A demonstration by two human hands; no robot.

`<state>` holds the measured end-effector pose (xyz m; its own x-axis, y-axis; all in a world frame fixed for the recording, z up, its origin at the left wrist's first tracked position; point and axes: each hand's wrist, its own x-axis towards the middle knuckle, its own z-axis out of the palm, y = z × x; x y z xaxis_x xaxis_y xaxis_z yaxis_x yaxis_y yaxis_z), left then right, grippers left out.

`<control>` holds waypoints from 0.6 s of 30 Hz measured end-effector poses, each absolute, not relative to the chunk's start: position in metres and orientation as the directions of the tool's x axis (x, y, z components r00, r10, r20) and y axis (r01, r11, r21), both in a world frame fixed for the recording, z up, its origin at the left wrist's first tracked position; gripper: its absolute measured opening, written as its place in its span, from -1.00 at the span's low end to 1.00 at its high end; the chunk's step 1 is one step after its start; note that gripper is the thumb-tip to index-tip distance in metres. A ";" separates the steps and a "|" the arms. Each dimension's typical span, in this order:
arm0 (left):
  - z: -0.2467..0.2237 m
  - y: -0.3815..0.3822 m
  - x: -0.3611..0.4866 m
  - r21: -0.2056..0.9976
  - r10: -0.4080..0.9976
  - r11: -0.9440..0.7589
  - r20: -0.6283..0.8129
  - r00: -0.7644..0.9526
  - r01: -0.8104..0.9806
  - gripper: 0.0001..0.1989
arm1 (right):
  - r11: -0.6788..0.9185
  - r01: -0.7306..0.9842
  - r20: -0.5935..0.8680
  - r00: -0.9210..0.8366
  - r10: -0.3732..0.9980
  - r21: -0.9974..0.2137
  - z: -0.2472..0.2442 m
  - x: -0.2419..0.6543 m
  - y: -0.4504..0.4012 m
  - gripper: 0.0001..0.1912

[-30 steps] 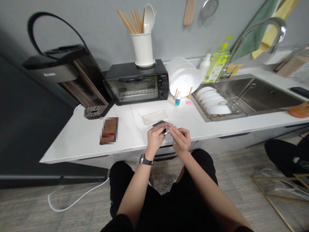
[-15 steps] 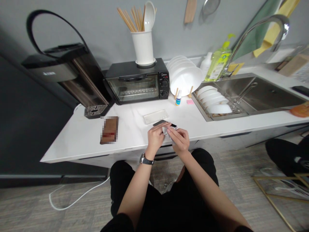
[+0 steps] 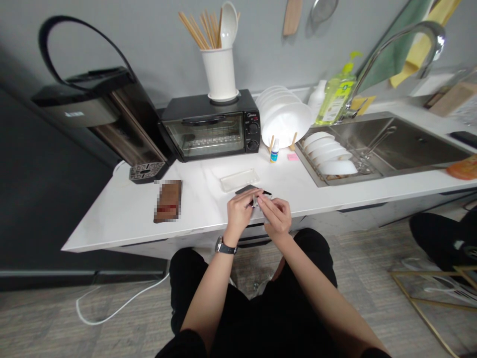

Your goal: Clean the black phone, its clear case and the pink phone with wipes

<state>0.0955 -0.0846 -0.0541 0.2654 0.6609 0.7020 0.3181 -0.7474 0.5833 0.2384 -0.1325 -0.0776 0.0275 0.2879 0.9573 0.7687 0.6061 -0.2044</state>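
My left hand (image 3: 239, 210), with a watch on its wrist, and my right hand (image 3: 276, 215) meet at the front edge of the white counter. Between their closed fingertips is a small whitish, thin piece (image 3: 255, 201); its exact kind is too small to make out. Just behind the hands a dark phone (image 3: 244, 189) lies flat, partly covered by them. Farther back rests a clear phone case (image 3: 239, 180). A small white spray bottle (image 3: 275, 151) with a blue label stands near a pink pad (image 3: 292, 156).
A blurred brown item (image 3: 168, 201) lies at left by a dark drinks machine (image 3: 122, 124). At the back stand a toaster oven (image 3: 212, 132), racked plates (image 3: 285, 122) and a green soap bottle (image 3: 335, 97). White bowls (image 3: 337, 166) sit in the sink (image 3: 417, 149). Another person's dark-clothed leg shows at right.
Both hands stay together at nearly the same spot. The whitish piece between the fingertips has shifted slightly; the things on the counter look unmoved.
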 end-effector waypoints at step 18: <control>-0.056 -0.083 0.096 0.567 0.647 -0.759 0.709 0.278 0.319 -0.59 | 0.542 0.811 0.959 0.076 0.272 -0.218 -0.081 0.255 -0.122 -0.49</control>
